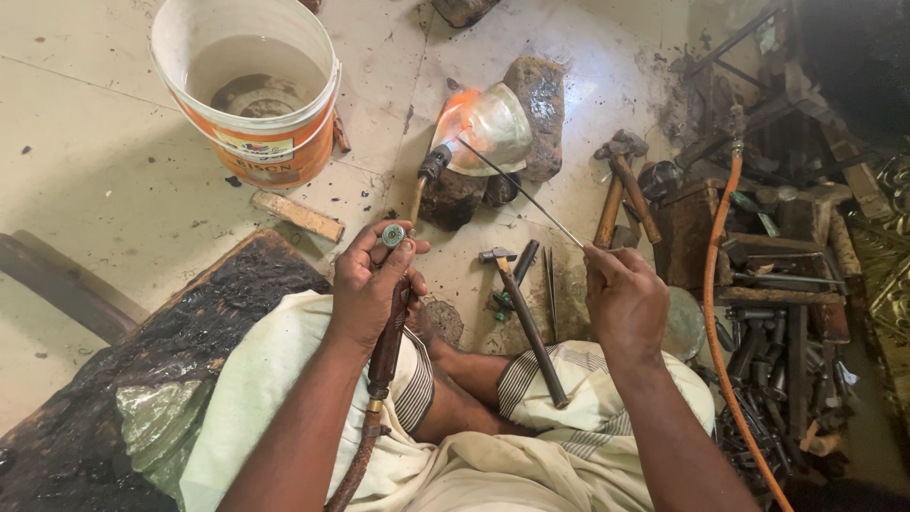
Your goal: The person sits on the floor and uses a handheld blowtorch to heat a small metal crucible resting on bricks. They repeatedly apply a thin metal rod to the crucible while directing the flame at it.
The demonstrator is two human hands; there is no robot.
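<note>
We see a shiny metal shell propped on dark blocks on the floor, its left edge glowing orange where a flame plays on it. The torch that feeds the flame runs from its nozzle just beside the shell back to the left hand. That hand is closed around the torch's dark handle, with thumb and forefinger pinched on a round silver knob at the top; a brown hose trails from the handle down over the lap. The right hand is curled shut on the near end of a thin metal rod, whose far tip touches the heated shell. Between the knees a hammer lies on the floor, with more hammers near the right hand. A white and orange bucket holding water stands well apart to the upper left, and an orange hose runs past a heap of tools on the right.
</note>
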